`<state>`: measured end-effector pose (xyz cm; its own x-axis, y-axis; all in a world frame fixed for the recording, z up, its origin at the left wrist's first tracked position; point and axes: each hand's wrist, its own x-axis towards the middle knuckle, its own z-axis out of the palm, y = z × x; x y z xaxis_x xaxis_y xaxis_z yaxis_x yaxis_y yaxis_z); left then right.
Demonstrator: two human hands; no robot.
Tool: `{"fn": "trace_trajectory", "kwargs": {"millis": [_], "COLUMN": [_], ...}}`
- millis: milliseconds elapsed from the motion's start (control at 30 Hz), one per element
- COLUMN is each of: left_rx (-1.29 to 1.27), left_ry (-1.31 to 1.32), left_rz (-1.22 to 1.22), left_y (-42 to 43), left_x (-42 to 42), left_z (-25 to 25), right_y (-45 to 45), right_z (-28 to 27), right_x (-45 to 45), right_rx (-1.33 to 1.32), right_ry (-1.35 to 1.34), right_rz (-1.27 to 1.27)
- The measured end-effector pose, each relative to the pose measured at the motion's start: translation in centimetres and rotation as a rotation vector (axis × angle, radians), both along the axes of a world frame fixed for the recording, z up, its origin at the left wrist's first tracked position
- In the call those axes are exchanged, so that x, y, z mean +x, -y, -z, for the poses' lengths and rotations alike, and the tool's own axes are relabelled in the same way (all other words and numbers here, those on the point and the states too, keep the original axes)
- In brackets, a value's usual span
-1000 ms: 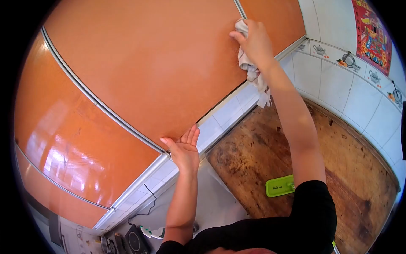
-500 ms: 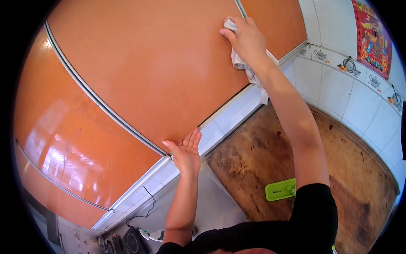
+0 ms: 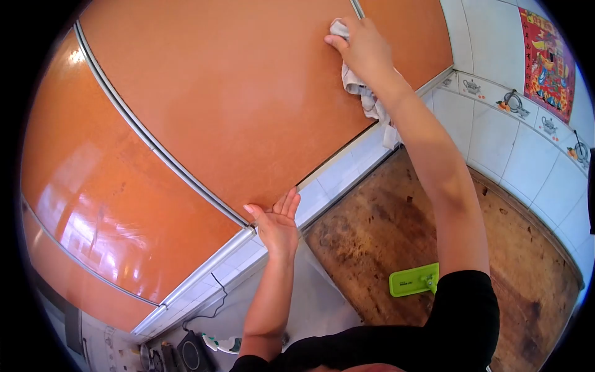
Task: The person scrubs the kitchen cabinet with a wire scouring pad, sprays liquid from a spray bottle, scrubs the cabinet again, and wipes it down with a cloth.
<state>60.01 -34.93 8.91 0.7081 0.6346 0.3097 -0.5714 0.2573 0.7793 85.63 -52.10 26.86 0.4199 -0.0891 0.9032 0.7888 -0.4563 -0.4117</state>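
An orange cabinet door (image 3: pixel 217 105) with metal edge strips fills the upper middle. My right hand (image 3: pixel 365 53) grips a whitish cloth (image 3: pixel 359 87) against the door's upper right part; the cloth's loose end hangs down past the lower edge. At the door's bottom corner is my left hand (image 3: pixel 279 226), palm up, fingers spread and touching the lower edge, with nothing held in it.
Below lies a stained wooden board (image 3: pixel 365 235) bearing a green flat-headed tool (image 3: pixel 412 280). A metal counter (image 3: pixel 310 285) holds a white-and-green device (image 3: pixel 223 344) and a black cooktop (image 3: pixel 192 353). A red poster (image 3: pixel 548 65) hangs on the tiled wall (image 3: pixel 489 130).
My right hand has moved left across the door with the cloth, then stayed near there. My left hand keeps its place at the door's corner. The view has shifted slightly.
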Motion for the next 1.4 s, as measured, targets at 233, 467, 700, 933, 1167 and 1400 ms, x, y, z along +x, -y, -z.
{"fn": "trace_trajectory", "kwargs": {"millis": [233,467,700,933,1167,1400], "left_rx": [0.016,-0.004,-0.014,0.022,0.028,0.103], "left_ry": [0.017,-0.001,0.004,0.003,0.026,0.107], "left_rz": [0.016,0.012,-0.004,0.023,0.013,-0.092], "left_y": [0.0,0.0,0.1,0.0,0.1,0.6], "left_x": [0.0,-0.1,0.0,-0.1,0.0,0.5], "left_z": [-0.1,0.0,0.1,0.0,0.1,0.5], "right_y": [-1.3,-1.5,-0.5,-1.7,-6.1,-14.9], "right_z": [0.6,1.1,-1.8,-1.1,-0.7,4.9], "right_x": [-0.3,0.0,-1.5,0.2,-2.6,-18.4], "right_rx": [0.067,0.035,0.047,0.094,0.357,-0.138], "right_ry": [0.07,0.137,-0.077,0.037,0.097,0.825], "right_rz": [0.036,-0.048,-0.015,-0.042,-0.566,-0.625]}}
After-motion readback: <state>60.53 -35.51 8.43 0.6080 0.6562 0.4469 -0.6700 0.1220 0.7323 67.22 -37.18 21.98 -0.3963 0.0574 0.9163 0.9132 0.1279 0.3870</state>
